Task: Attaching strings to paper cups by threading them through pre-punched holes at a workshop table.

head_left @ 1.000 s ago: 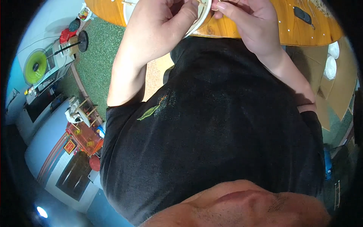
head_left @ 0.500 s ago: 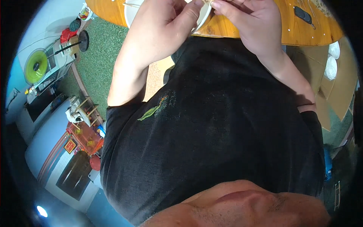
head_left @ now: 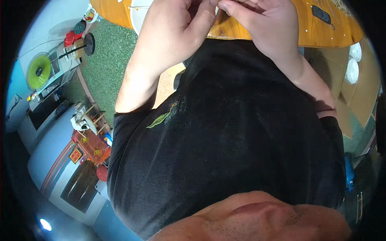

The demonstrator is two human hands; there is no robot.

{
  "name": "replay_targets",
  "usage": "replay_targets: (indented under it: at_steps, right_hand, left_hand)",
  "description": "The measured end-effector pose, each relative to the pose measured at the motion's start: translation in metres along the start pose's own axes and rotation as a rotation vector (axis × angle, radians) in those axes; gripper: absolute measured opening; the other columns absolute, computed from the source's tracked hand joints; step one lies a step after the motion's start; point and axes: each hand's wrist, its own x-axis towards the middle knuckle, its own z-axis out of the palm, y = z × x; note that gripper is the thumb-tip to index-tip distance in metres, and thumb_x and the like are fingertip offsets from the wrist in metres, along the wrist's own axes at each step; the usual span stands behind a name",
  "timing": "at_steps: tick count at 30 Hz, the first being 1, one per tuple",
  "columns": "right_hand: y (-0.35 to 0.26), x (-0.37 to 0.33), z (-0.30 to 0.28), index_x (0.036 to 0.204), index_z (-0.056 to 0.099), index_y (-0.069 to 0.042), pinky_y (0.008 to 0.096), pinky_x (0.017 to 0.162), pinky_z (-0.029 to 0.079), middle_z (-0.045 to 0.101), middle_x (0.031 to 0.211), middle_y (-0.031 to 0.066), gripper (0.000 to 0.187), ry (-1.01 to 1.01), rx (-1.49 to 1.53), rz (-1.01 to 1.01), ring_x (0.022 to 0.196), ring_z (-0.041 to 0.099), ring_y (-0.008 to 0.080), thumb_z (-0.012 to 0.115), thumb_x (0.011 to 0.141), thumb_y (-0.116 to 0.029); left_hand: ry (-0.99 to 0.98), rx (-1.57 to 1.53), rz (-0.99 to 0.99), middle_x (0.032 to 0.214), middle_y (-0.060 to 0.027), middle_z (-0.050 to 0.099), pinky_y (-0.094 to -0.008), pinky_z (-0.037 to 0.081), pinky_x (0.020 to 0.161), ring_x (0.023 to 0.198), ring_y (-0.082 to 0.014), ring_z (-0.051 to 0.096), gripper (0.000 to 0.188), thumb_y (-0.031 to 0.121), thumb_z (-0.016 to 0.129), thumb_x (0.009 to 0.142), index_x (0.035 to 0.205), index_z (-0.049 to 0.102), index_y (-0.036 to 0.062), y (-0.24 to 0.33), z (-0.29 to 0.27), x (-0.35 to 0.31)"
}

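At the top edge of the head view, my left hand (head_left: pixel 177 32) and my right hand (head_left: pixel 269 28) meet, thumbs almost touching. Both have their fingers pinched together over the near side of a white dish (head_left: pixel 137 20). Whatever lies between the fingertips is hidden by the hands and cut off by the picture's edge. A thin pale stick (head_left: pixel 138 7) crosses the dish's left rim. The dish stands on a round, orange-brown wooden table (head_left: pixel 110 14), and much of it is covered by my left hand.
On the table's right lie a dark key fob (head_left: pixel 321 15), pale thin strands (head_left: pixel 341 6) and small white bits. White round containers (head_left: pixel 352 71) sit on cardboard (head_left: pixel 358 96) below right. A green fan (head_left: pixel 39 71) stands at left beyond the green floor (head_left: pixel 106 52).
My left hand has shifted slightly to the right, and my right thumb slightly left. A pale bit visible earlier between the fingertips is now hidden.
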Motion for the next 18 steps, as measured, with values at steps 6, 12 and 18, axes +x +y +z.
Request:
replay_targets:
  at_steps: [6,12,18]
  right_hand:
    - [0.03,0.005,0.004,0.09,0.041,-0.007,0.0225,0.072,0.052,0.064,0.09,0.0061,0.03,-0.069,0.6,-0.297,0.081,0.063,0.0085,0.06,0.091,0.016]
    - [0.003,-0.002,-0.002,0.098,0.037,-0.009,0.0243,0.074,0.053,0.063,0.094,0.0076,0.029,0.032,0.274,0.183,0.083,0.062,0.0102,0.058,0.094,0.011]
    - [-0.003,0.0,-0.003,0.098,0.041,-0.012,0.026,0.079,0.052,0.063,0.097,0.0073,0.025,0.084,0.343,0.308,0.088,0.063,0.0134,0.059,0.096,0.005]
  left_hand:
    - [0.082,-0.027,0.064,0.081,0.0002,0.053,-0.0217,0.039,0.058,0.068,-0.0055,0.049,0.01,-0.003,0.061,0.097,0.104,0.056,0.0006,0.0,0.002,0.0]
    - [0.066,0.23,0.17,0.078,-0.0024,0.053,-0.0246,0.038,0.055,0.062,-0.0106,0.05,0.014,-0.006,0.069,0.089,0.1,0.062,0.0012,-0.001,-0.003,-0.001]
    - [0.177,0.429,0.405,0.078,-0.0089,0.058,-0.0303,0.042,0.054,0.061,-0.019,0.057,0.015,-0.007,0.072,0.084,0.096,0.072,0.0018,-0.008,-0.001,-0.001]
